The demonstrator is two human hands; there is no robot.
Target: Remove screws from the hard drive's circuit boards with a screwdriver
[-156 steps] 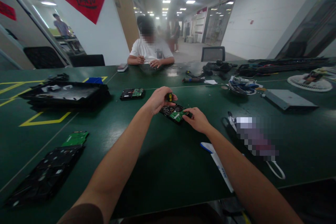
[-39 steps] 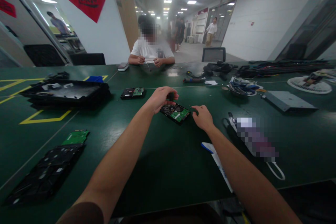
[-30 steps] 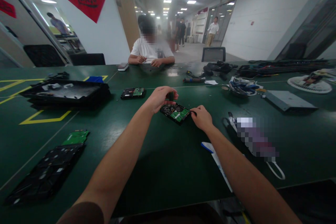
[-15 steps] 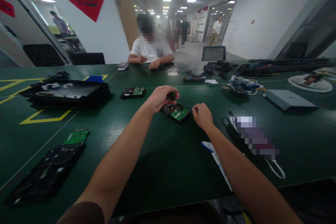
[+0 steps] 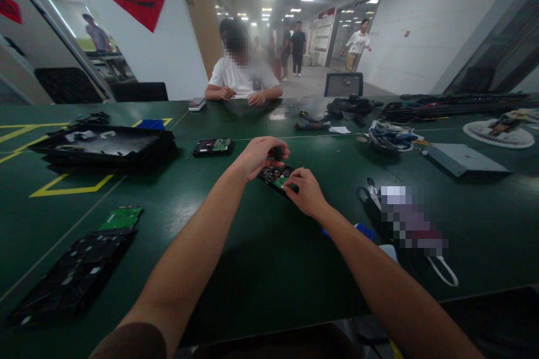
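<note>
A hard drive (image 5: 269, 175) with a green circuit board lies on the table in front of me, partly covered by my hands. My left hand (image 5: 261, 158) curves over its far left side, fingers bent towards the thumb. Something dark shows between those fingers, too unclear to name. Over the board's right side is my right hand (image 5: 306, 192), thumb and forefinger pinched together at the board. Whatever is between those fingertips is too small to make out. Under my right forearm lies a blue and white thing (image 5: 364, 231), mostly hidden.
A second hard drive (image 5: 213, 146) lies farther back. Left are a black tray (image 5: 147, 148) and a black part with a green board (image 5: 76, 269). Right are a pixelated strapped item (image 5: 412, 221), a cable bundle (image 5: 391, 137) and a grey metal box (image 5: 467, 160). A person (image 5: 242, 76) sits opposite.
My right hand has moved left from beside the hard drive onto its circuit board. My left hand stays almost where it was. More of the blue thing shows beyond my forearm.
</note>
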